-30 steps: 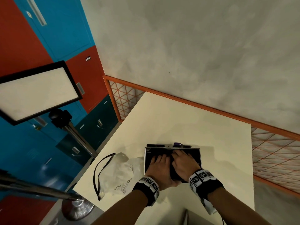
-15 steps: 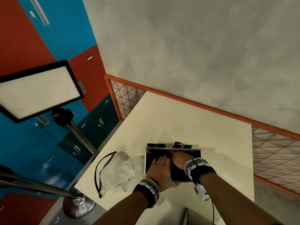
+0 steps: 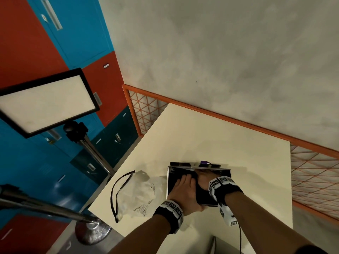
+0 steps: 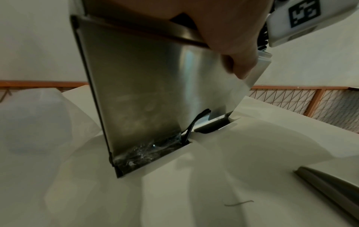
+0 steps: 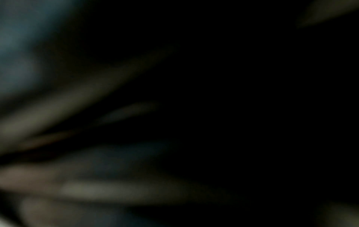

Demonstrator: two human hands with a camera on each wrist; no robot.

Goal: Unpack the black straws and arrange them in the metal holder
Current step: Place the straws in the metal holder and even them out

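Note:
The shiny metal holder [image 3: 200, 168] stands near the table's front edge, packed with black straws [image 3: 175, 178]. My left hand [image 3: 184, 186] lies on the straws with straight fingers. In the left wrist view its thumb [image 4: 236, 52] hangs over the holder's near wall [image 4: 145, 92]. My right hand [image 3: 202, 178] dips into the holder beside it, wrist raised and fingers hidden. At the holder's foot lies crinkled clear wrapping [image 4: 147, 151], and a black straw [image 4: 191, 124] sticks out there. The right wrist view is dark and blurred.
A white bag [image 3: 135, 195] with a black strap lies left of the holder, near the cream table's [image 3: 220, 140] left edge. A small purple thing [image 3: 204, 162] sits behind the holder. A grey object [image 3: 220, 244] is at the near edge. A light panel [image 3: 45, 101] stands on the left.
My right hand has turned from lying flat on the straws to reaching down into the holder, wrist raised. The left hand has stayed on the straws.

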